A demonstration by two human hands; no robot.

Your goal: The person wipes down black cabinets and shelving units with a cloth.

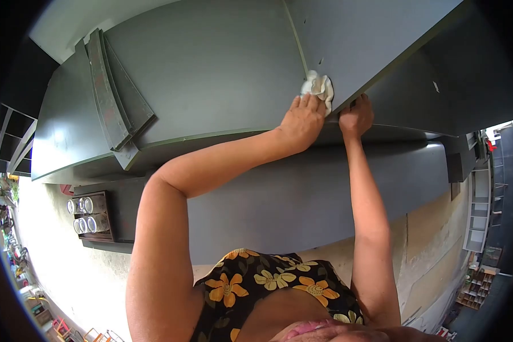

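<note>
My left hand (304,122) presses a crumpled white cloth (318,88) into the corner where a grey upright panel (359,45) meets a wide grey board (211,68). Its fingers are bent over the near side of the cloth, and part of the cloth sticks out beyond them. On the other side of the upright panel, my right hand (356,117) is closed at the panel's lower front edge, with its fingers curled and partly hidden.
Several dark strips (111,97) lie across the wide board at left. A dark crate (105,216) holds several glass jars (91,214). Below spreads another grey board (268,199). Shelving (479,211) stands at far right, clutter (17,251) at far left.
</note>
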